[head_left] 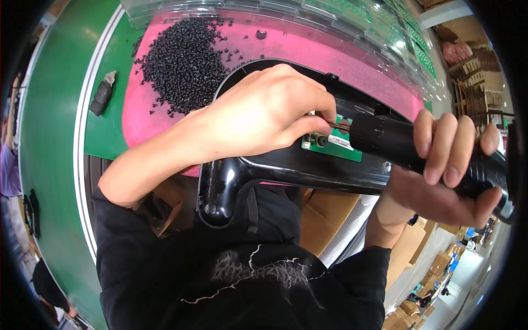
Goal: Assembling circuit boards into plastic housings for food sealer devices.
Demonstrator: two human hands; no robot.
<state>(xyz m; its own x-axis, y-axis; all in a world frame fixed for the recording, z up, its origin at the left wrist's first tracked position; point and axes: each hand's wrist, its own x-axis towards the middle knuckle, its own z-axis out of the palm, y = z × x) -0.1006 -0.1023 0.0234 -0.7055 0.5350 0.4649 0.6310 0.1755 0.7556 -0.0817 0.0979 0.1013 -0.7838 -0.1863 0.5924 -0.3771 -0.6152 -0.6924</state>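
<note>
My right hand [445, 159] is wrapped round a black electric screwdriver [385, 137], held nearly level and pointing left. Its thin bit [342, 127] reaches to the fingertips of my left hand [286, 104]. The left thumb and forefinger are pinched together at the bit's tip; whatever sits between them is too small and hidden to make out. Below both hands lies a black plastic housing [275, 173], with a rounded body and a narrower arm at its near left. Inside it is a green circuit board [349, 154] with a white label, partly covered by my left hand.
A large heap of small black screws [181, 63] lies on the pink mat [135, 118], with strays around it. Clear plastic trays [330, 27] holding green boards line the far side. A dark wrapped lump [102, 96] rests on the green table [60, 165]. A cardboard box [330, 217] stands below.
</note>
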